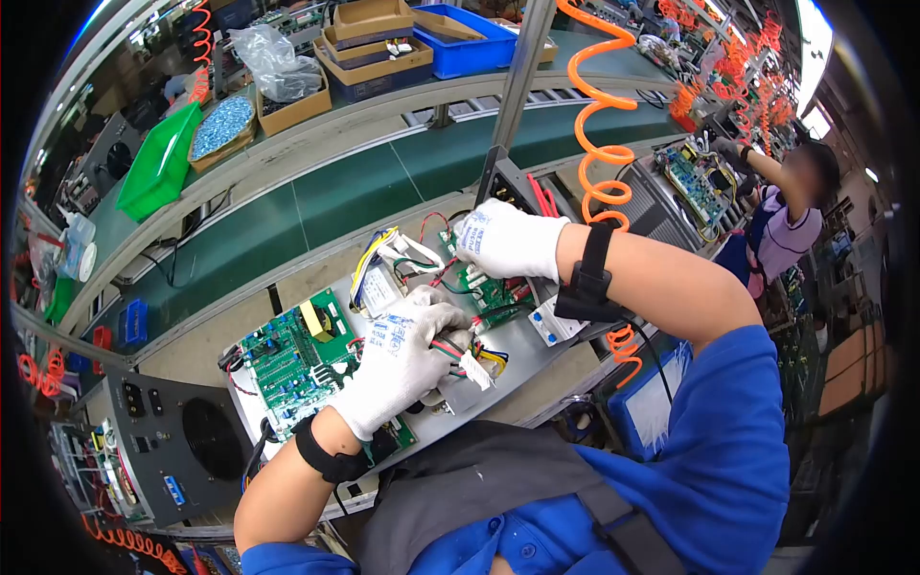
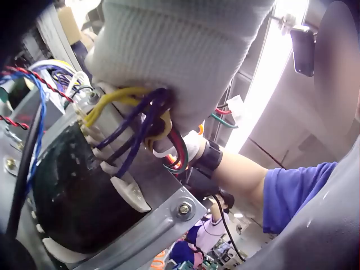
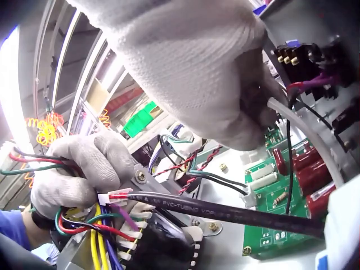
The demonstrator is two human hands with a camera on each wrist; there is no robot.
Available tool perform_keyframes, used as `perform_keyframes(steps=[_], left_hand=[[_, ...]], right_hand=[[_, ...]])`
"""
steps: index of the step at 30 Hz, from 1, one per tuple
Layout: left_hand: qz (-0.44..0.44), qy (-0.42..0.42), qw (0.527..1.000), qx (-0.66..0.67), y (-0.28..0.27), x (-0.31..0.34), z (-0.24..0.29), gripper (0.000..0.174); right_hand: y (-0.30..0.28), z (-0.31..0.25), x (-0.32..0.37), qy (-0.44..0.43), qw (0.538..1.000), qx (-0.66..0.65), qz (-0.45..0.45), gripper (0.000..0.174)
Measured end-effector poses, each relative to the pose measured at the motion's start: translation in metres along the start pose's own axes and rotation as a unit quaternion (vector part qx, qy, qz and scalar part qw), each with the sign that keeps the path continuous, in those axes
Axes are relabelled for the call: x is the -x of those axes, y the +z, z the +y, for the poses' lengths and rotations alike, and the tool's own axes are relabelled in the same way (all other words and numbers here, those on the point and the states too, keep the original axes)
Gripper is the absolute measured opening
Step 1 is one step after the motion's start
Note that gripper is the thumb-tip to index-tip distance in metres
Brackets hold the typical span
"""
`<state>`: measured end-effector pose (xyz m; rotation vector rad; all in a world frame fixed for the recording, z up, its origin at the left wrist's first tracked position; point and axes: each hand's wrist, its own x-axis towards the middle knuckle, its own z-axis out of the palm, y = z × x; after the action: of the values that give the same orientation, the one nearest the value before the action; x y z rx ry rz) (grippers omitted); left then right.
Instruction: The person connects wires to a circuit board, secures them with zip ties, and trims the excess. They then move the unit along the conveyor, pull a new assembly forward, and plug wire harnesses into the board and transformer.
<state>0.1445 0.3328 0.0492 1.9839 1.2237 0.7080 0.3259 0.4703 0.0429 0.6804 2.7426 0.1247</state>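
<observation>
My gloved left hand [image 1: 395, 364] curls round a bundle of red, green and black wires [image 1: 446, 349], from which a white connector [image 1: 475, 372] hangs. In the right wrist view, the same hand [image 3: 93, 169] is beside a white plug on a black sleeved cable [image 3: 225, 209]. Below it are yellow and purple wires and a black-wrapped transformer [image 2: 84, 197]. My gloved right hand [image 1: 508, 240] is bent over a green circuit board [image 3: 275, 225] with dark red components; its fingertips are near a white connector [image 3: 256, 157], and whether they pinch anything is hidden.
Another green board [image 1: 292, 355] lies on the metal chassis at left, beside a dark panel with a round fan opening [image 1: 213, 439]. An orange coiled hose [image 1: 599, 144] hangs by the right hand. Behind are a green conveyor [image 1: 345, 192] and a blue bin [image 1: 470, 48]. A person stands at right.
</observation>
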Motion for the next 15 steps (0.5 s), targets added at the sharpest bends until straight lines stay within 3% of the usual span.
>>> perform_keyframes(steps=[4, 15], left_hand=[[-0.014, -0.026, 0.999, 0.014, -0.001, 0.0, 0.002, 0.016], [0.05, 0.044, 0.998, 0.01, 0.006, -0.001, -0.005, 0.01]], right_hand=[[-0.003, 0.001, -0.006, -0.024, 0.999, -0.022, -0.033, 0.014], [-0.014, 0.001, -0.015, -0.054, 0.995, -0.03, -0.074, 0.017]])
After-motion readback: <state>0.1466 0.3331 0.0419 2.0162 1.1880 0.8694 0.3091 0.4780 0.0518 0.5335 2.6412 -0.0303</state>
